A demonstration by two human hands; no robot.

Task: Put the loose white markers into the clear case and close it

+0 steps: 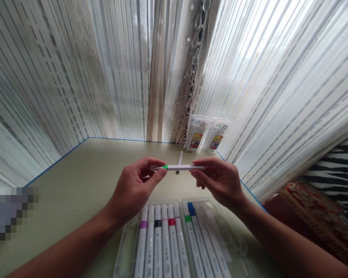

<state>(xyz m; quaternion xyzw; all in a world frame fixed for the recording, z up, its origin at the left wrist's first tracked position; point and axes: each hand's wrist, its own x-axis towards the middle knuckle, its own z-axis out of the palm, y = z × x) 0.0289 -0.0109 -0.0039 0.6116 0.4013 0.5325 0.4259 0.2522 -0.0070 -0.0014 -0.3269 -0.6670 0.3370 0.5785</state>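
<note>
A white marker pen (181,167) with a green band lies level in the air between both hands. My left hand (136,181) pinches its left end, thumb and fingers closed near the green band. My right hand (220,177) grips the other end between thumb and fingers. Below them an open clear plastic case (127,241) holds several white markers (158,247) with purple, black, pink and red bands in its left half. Its right half (237,247) holds markers with green and blue marks (198,243). Another slim white pen (180,156) lies behind the held marker.
Two clear packages (195,135) with yellow and red labels stand at the table's back edge, against striped curtains (124,77). The pale table (75,173) has a blue edge. Zebra-patterned cloth (333,170) and a fringed patterned fabric (310,208) are at the right.
</note>
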